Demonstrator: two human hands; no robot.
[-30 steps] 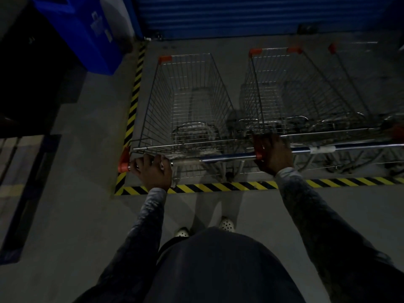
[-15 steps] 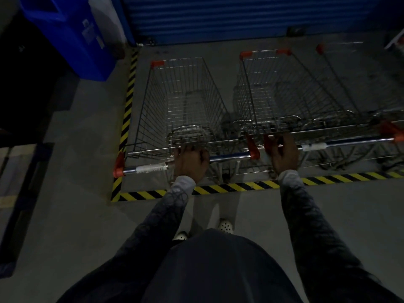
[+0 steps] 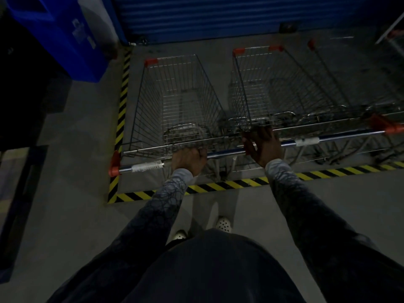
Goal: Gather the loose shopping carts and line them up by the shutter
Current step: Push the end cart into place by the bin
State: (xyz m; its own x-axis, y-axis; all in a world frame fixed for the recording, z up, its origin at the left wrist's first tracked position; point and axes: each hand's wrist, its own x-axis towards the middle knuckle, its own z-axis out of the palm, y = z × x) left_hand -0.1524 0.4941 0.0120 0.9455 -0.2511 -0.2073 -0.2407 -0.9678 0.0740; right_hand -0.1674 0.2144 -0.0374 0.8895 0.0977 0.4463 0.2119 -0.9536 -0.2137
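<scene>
The left hand (image 3: 189, 159) is clenched round the handle bar (image 3: 223, 153) of the cart (image 3: 175, 101) ahead of it. The right hand (image 3: 263, 147) is laid, fingers stretched, over the neighbouring cart (image 3: 251, 84) and its bar. Both carts are stood beyond the hands, noses toward the shutter (image 3: 218, 18). Lining-up seems nearly done, and a light squaring push is probably called for.

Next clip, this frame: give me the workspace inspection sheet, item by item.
Surface: concrete floor; bay marked with striped tape.
Job's things: left cart and second cart side by side inside the tape, noses toward the shutter; more carts at right, dim.
Clutter: blue bin left of the bay.
Grippers: left hand grips the left cart's handle; right hand lies over the second cart's handle, fingers seemingly extended.
Cables: nothing seen.
Surroundings: dim light.
</scene>
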